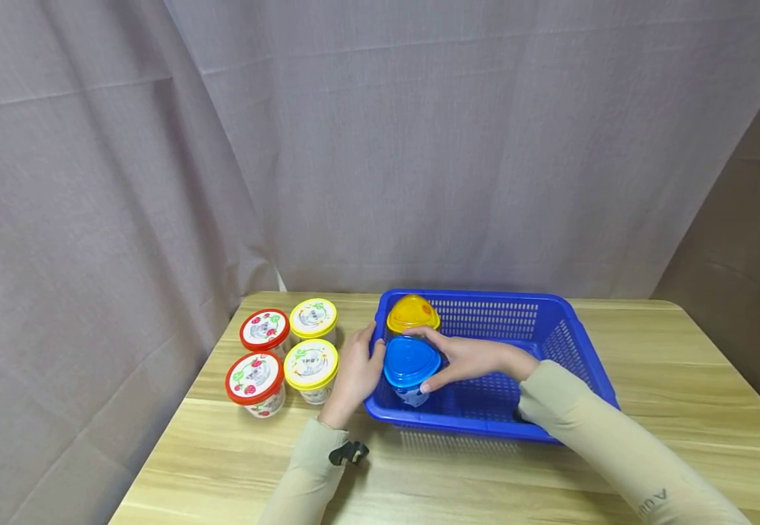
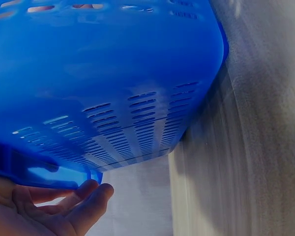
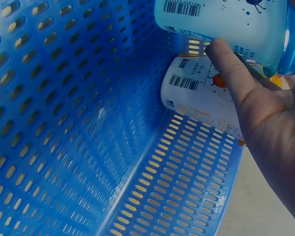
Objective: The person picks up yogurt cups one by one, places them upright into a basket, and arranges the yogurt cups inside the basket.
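Note:
At the left end of the blue plastic basket (image 1: 478, 425), my left hand (image 1: 357, 372) grips the rim. The left wrist view shows thumb and fingertips (image 2: 91, 189) at the edge of the basket's rim (image 2: 64, 184). My right hand (image 1: 462, 357) reaches inside and holds a blue-lidded cup (image 1: 411, 362) from its side, with fingers and thumb around it. Behind that cup stands a cup with an orange-yellow lid (image 1: 413, 312); its printed white side (image 3: 191, 88) shows in the right wrist view, by the basket's slotted wall (image 3: 54, 123).
Left of the basket on the wooden table (image 1: 196, 467) stand two red-lidded tubs, a rear one (image 1: 265, 328) and a front one (image 1: 255, 379). Beside them are two yellow-lidded tubs, rear (image 1: 313, 318) and front (image 1: 311, 364). A grey curtain (image 1: 419, 146) hangs behind.

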### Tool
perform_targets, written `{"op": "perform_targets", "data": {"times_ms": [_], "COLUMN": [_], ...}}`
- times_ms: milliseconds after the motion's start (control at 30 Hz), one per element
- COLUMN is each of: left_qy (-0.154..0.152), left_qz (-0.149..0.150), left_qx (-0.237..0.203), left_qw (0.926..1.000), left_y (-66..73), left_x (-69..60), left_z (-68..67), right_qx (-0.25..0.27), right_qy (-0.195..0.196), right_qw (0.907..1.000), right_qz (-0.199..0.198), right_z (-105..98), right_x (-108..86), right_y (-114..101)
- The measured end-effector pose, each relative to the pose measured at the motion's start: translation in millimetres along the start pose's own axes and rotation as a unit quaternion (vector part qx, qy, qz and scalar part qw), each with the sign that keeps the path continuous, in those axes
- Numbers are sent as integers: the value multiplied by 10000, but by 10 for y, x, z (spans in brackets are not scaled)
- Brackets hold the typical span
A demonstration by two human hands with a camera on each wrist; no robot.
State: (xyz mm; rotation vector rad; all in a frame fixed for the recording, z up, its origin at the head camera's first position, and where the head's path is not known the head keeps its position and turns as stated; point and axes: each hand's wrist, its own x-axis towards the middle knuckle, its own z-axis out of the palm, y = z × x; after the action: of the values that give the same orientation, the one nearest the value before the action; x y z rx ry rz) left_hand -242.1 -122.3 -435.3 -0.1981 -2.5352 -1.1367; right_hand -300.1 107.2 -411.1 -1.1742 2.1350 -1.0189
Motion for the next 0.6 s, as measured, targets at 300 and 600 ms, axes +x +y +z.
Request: {"op": "perform_targets", "data": {"times_ms": [300,600], "left_qy": [-40,-36], "left_qz": [-50,-33], "left_qx": [-65,-106], "left_qw": [10000,9999], "left_y": [-13,-2], "left_x": [0,0], "left_z": [5,4], "right_qx": [-51,54], "right_qy": [-4,-4], "right_qw": [10000,9998], "right_qz": [56,195], "right_z": [-11,-86], "right_x": [-17,-67], "right_y": [-38,-82]}}
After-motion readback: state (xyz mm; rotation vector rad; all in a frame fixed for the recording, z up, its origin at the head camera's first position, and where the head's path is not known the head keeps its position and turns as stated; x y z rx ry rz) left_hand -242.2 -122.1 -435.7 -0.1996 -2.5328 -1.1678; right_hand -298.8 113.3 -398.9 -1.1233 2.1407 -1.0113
